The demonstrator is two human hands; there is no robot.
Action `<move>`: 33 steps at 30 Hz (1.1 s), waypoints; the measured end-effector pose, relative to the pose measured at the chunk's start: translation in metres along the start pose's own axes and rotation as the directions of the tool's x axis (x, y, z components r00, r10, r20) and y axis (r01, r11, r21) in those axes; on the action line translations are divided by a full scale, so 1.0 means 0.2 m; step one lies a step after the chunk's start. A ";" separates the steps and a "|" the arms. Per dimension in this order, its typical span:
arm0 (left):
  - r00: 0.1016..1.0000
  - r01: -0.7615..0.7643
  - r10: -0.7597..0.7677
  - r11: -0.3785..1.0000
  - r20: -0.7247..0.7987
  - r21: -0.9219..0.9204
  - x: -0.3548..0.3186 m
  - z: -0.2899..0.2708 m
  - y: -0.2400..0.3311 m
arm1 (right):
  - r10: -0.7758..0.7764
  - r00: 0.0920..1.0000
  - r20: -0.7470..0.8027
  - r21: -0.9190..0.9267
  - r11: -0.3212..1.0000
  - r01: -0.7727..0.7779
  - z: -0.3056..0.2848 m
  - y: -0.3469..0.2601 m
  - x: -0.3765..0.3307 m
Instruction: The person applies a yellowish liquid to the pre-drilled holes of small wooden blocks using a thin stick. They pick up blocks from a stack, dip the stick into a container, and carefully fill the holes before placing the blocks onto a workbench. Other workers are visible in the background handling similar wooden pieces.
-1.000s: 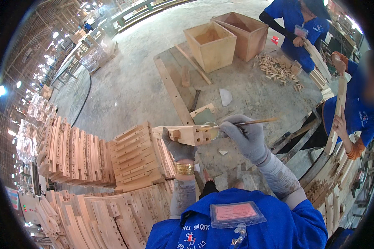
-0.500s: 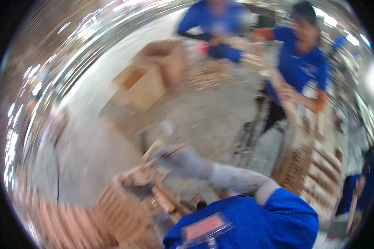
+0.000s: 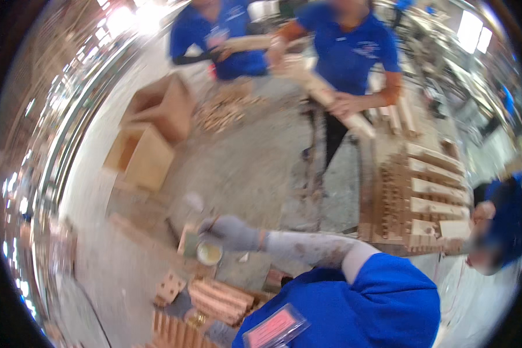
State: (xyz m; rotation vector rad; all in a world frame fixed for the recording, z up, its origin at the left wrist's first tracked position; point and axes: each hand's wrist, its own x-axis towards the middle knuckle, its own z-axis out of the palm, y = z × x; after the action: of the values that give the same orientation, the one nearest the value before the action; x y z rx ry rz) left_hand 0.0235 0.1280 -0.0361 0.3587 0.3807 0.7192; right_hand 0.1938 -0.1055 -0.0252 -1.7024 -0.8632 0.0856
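Note:
My right hand (image 3: 233, 233), in a grey glove, is closed around a thin brown stick (image 3: 215, 221), blurred and mostly hidden by the fingers. Just below the fingers is a small round white cup (image 3: 209, 254) with pale yellowish contents. At the lower left my left hand (image 3: 181, 304), also gloved in grey and partly hidden, is closed on a small wooden block (image 3: 169, 287) with dark holes in its face. A gold-coloured band (image 3: 196, 318) shows near that wrist. Beside the left hand lies a stack of grooved wooden pieces (image 3: 221, 298).
More wooden pieces (image 3: 177, 332) stand along the lower edge. Two open boxes (image 3: 148, 159) and a heap of wood offcuts (image 3: 226, 111) sit on the floor ahead. Two co-workers in blue (image 3: 354, 52) handle long boards (image 3: 325, 90). Stacked timber (image 3: 438, 188) stands right, near another person (image 3: 499, 220).
The view has swung to the right, so co-workers and boxes appear further left. My right hand has moved away from the wooden block in my left hand and is now by the cup.

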 end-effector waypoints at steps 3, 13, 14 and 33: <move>0.897 0.224 -0.179 0.972 0.404 -0.066 0.09 -0.16 0.06 | 0.176 0.980 0.087 -0.100 0.981 -0.168 0.05 0.11 -0.03; 0.955 -0.030 0.007 0.997 -0.298 -0.070 0.03 -0.14 -0.02 | -0.029 0.979 0.200 -0.290 0.953 0.088 0.33 0.27 -0.02; 0.964 -0.033 0.015 0.998 -0.264 -0.062 0.06 -0.23 0.01 | -0.022 0.971 0.239 -0.306 0.947 0.097 0.37 0.28 -0.02; 0.959 -0.036 0.025 0.999 -0.281 -0.033 0.10 -0.22 -0.03 | 0.473 0.861 0.188 0.527 0.691 -0.495 0.24 0.23 -0.08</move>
State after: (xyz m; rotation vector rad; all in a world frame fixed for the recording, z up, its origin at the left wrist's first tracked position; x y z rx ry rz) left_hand 0.0202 0.1451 -0.0814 0.2265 0.6306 0.8093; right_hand 0.1813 -0.0788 -0.0876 -1.3152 -0.3251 0.6764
